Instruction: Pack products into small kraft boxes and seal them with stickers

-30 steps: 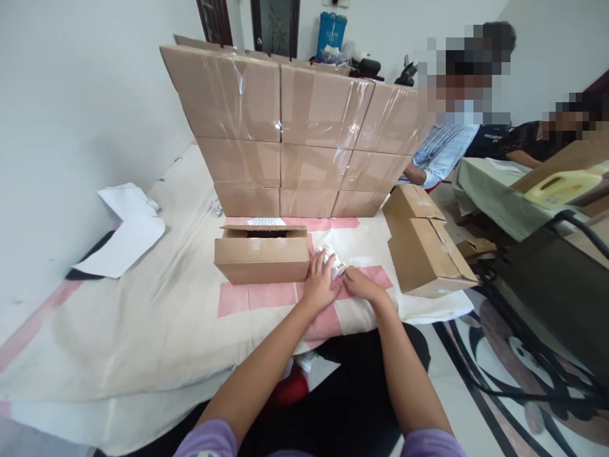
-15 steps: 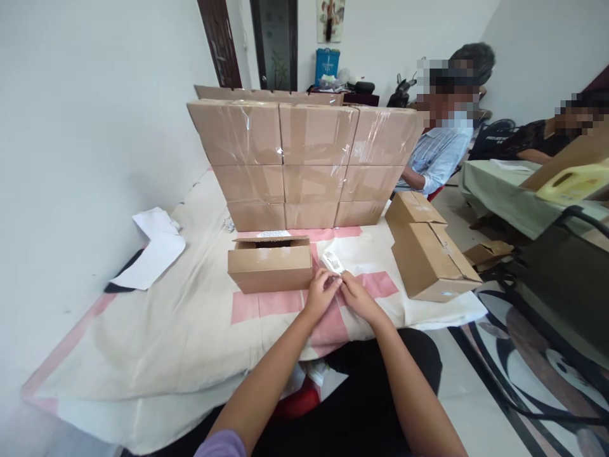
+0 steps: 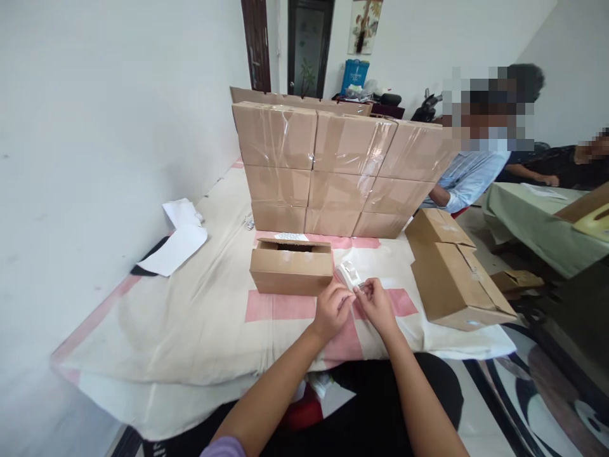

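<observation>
A small white tape dispenser [image 3: 349, 274] lies on the cloth-covered table, right of a small brown carton [image 3: 291, 271] whose top shows a dark gap. My right hand [image 3: 375, 304] is closed at the near end of the dispenser, fingers pressed together. My left hand [image 3: 333, 309] is pinched just beside it, in front of the carton's right corner. Both sets of fingertips nearly meet; whatever is between them is too small to make out.
A wall of taped cartons [image 3: 337, 171] stands behind. More brown boxes [image 3: 464, 279] sit at the table's right edge. White paper [image 3: 178, 244] lies at the left by the wall. A person in a light blue shirt [image 3: 480, 174] sits beyond the boxes.
The view has swung left, so things appear further right. My hands have parted slightly at the dispenser, and more of the right hand's fingers shows.
</observation>
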Action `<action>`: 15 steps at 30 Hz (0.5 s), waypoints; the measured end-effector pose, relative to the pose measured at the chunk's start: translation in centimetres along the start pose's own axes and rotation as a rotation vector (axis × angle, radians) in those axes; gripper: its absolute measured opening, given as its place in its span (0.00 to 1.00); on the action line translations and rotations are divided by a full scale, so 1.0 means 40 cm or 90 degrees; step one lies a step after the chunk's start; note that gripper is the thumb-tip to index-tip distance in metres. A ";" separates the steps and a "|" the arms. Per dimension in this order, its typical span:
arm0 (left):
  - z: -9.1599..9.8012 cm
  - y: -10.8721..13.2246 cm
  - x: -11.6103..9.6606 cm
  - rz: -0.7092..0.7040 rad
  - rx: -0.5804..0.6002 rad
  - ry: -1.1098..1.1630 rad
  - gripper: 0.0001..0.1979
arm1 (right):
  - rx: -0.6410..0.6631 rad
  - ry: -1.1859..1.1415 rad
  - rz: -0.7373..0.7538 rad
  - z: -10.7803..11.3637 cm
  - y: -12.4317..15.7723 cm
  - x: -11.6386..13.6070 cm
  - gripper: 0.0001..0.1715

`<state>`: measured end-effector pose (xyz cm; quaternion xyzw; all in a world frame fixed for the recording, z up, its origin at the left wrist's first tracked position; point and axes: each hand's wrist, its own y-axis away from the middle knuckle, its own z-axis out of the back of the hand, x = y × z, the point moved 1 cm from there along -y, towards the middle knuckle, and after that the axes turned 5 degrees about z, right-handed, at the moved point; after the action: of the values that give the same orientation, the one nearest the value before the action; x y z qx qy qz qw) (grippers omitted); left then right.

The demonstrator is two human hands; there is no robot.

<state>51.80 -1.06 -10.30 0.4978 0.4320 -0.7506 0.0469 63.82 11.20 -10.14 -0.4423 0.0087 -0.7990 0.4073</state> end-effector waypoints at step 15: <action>0.454 -0.326 -0.062 0.273 0.281 -0.160 0.15 | 0.104 -0.099 0.296 -0.151 -0.192 0.146 0.30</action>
<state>33.66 -6.45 1.88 0.4792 0.1353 -0.8546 0.1476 52.96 10.38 -6.86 -0.4544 0.0138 -0.6455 0.6137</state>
